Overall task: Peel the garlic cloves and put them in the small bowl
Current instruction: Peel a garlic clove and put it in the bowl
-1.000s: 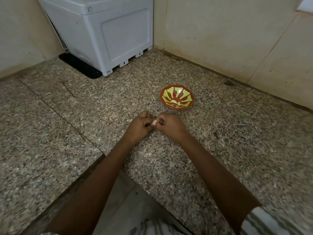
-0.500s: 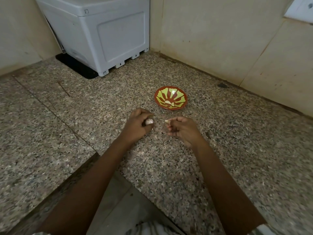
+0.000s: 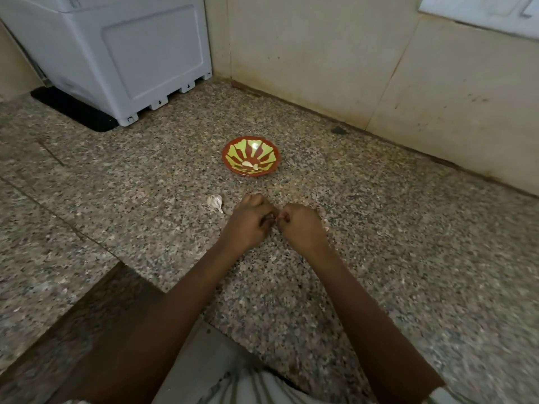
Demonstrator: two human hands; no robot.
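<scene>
A small red bowl (image 3: 232, 167) with a yellow-green pattern stands on the speckled stone counter, and a peeled clove (image 3: 248, 164) lies inside it. Just in front of the bowl, my left hand (image 3: 248, 223) and my right hand (image 3: 304, 227) meet fingertip to fingertip. Both have curled fingers that pinch a garlic clove, which is almost wholly hidden between them. A piece of unpeeled garlic (image 3: 215, 202) lies on the counter, close to the left of my left hand.
A grey-white appliance (image 3: 131, 59) stands at the back left on a black mat (image 3: 73, 112). Beige walls (image 3: 320, 53) close the back and right. The counter (image 3: 408, 243) has a cut-out edge at the front left.
Half a second ago my hands were apart, the left holding a clove. They have come back together, fingertips meeting. The garlic piece on the counter now shows beside my left hand.
</scene>
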